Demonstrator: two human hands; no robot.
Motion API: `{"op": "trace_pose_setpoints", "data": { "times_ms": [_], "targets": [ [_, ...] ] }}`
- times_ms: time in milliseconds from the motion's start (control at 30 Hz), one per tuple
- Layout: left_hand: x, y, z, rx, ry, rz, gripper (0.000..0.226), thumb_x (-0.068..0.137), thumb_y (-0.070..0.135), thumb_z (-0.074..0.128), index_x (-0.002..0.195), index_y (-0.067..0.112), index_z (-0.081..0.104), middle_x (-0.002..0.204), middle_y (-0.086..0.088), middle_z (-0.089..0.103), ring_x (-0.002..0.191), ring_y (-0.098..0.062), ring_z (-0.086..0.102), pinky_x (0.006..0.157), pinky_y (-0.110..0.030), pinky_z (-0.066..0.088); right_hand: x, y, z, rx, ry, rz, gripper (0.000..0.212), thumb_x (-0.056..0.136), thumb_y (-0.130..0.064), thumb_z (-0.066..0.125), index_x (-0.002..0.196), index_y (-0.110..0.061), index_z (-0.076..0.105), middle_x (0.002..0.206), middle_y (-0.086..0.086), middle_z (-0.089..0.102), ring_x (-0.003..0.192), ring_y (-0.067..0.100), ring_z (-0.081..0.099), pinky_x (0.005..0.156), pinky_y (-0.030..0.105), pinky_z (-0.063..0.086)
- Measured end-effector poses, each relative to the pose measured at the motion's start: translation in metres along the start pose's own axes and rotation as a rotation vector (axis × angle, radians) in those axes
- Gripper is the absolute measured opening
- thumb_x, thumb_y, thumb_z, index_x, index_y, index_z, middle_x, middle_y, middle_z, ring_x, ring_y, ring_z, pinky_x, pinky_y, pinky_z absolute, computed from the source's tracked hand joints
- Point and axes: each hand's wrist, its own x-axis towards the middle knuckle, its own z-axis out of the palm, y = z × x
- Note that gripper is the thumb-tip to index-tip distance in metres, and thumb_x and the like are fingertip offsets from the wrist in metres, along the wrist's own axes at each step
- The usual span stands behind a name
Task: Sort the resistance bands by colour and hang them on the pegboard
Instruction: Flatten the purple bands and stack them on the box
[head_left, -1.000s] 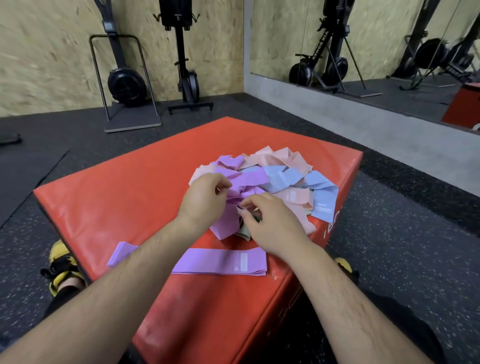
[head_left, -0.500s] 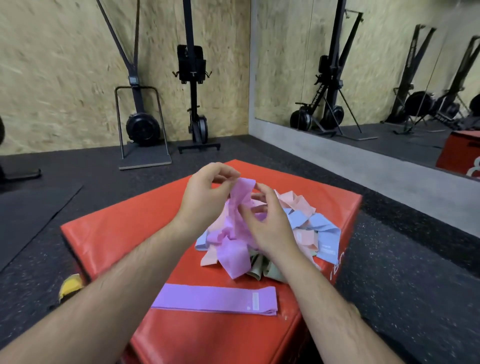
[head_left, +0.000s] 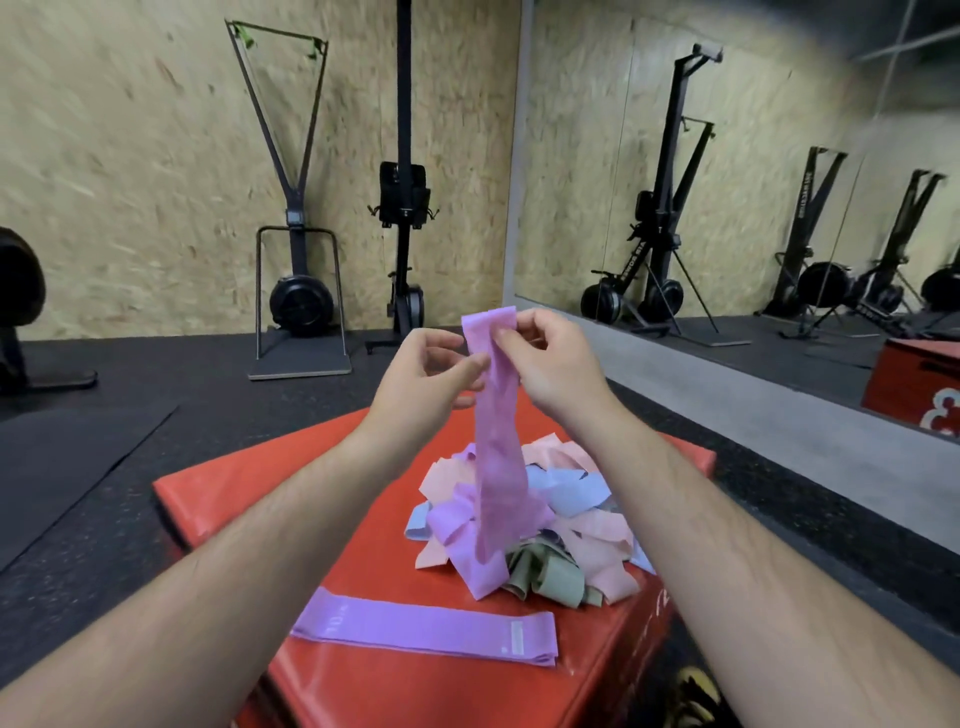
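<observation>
Both hands hold one purple band (head_left: 498, 457) up by its top end, and it hangs down onto the heap. My left hand (head_left: 423, 376) pinches its left edge, while my right hand (head_left: 553, 364) grips its top right. Below lies a tangled pile of bands (head_left: 571, 525) in pink, blue, purple and olive green on the red padded box (head_left: 249, 488). Another purple band (head_left: 426, 626) lies flat and apart near the box's front edge. No pegboard is in view.
Black rubber floor surrounds the box. Exercise machines (head_left: 298, 291) stand against the chipboard wall behind. A wall mirror (head_left: 753, 171) runs along the right, above a grey ledge. A second red box (head_left: 914, 382) sits far right. A yellow shoe (head_left: 691, 686) shows beside the box.
Both hands have lifted a purple band out of the pile, from table level to well above it. The view has tilted upward.
</observation>
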Motion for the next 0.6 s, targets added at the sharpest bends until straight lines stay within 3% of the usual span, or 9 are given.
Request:
{"op": "trace_pose_setpoints", "data": {
  "times_ms": [100,233,300,400,500,600],
  "targets": [
    [-0.012,0.002,0.0,-0.023,-0.033,-0.036,0.037,0.086,0.033,0.074,0.111,0.012,0.055,0.102,-0.011,0.07,0.083,-0.013,0.07,0.073,-0.033,0.055,0.002,-0.008,-0.002,-0.055,0.042,-0.011,0.013,0.092,-0.026,0.063,0.083,-0.016,0.066,0.071,-0.01,0.062,0.063,0.004,0.054,0.065,0.027,0.046],
    [-0.027,-0.005,0.002,0.107,-0.085,-0.059,0.04,0.08,0.037,0.079,0.107,0.018,0.057,0.102,0.003,0.07,0.089,-0.01,0.069,0.07,-0.027,0.054,-0.001,-0.017,-0.004,-0.071,0.099,-0.009,0.016,0.09,-0.028,0.064,0.081,-0.015,0.065,0.07,-0.008,0.062,0.063,0.009,0.056,0.066,0.033,0.052],
    [-0.03,-0.011,0.005,0.168,-0.085,-0.075,0.031,0.082,0.029,0.077,0.102,0.015,0.059,0.098,0.0,0.072,0.087,-0.015,0.07,0.074,-0.034,0.056,-0.003,-0.016,-0.005,-0.042,0.081,0.03,0.016,0.088,-0.03,0.064,0.081,-0.016,0.065,0.069,-0.007,0.062,0.063,0.014,0.058,0.068,0.042,0.057],
    [-0.032,-0.016,0.005,0.173,-0.061,-0.074,0.011,0.084,0.015,0.071,0.09,0.012,0.063,0.084,-0.002,0.073,0.073,-0.014,0.066,0.069,-0.034,0.051,-0.007,-0.008,-0.006,-0.024,0.068,0.111,0.018,0.086,-0.033,0.063,0.082,-0.016,0.066,0.07,-0.004,0.064,0.065,0.018,0.06,0.072,0.052,0.058],
    [-0.031,-0.017,0.003,0.05,-0.078,-0.109,0.006,0.085,0.011,0.071,0.085,0.013,0.065,0.083,-0.005,0.073,0.074,-0.017,0.066,0.072,-0.036,0.049,-0.017,0.007,-0.008,-0.036,0.046,0.202,0.02,0.089,-0.027,0.062,0.087,-0.007,0.066,0.071,0.003,0.066,0.063,0.018,0.06,0.068,0.046,0.057],
    [-0.034,-0.011,0.001,-0.056,-0.114,-0.124,0.007,0.087,0.011,0.069,0.094,0.01,0.07,0.094,-0.009,0.074,0.084,-0.021,0.068,0.08,-0.04,0.052,-0.033,0.023,-0.01,-0.011,0.009,0.309,0.022,0.093,-0.024,0.059,0.095,-0.002,0.063,0.076,0.005,0.068,0.065,0.02,0.062,0.057,0.035,0.051]
  ]
}}
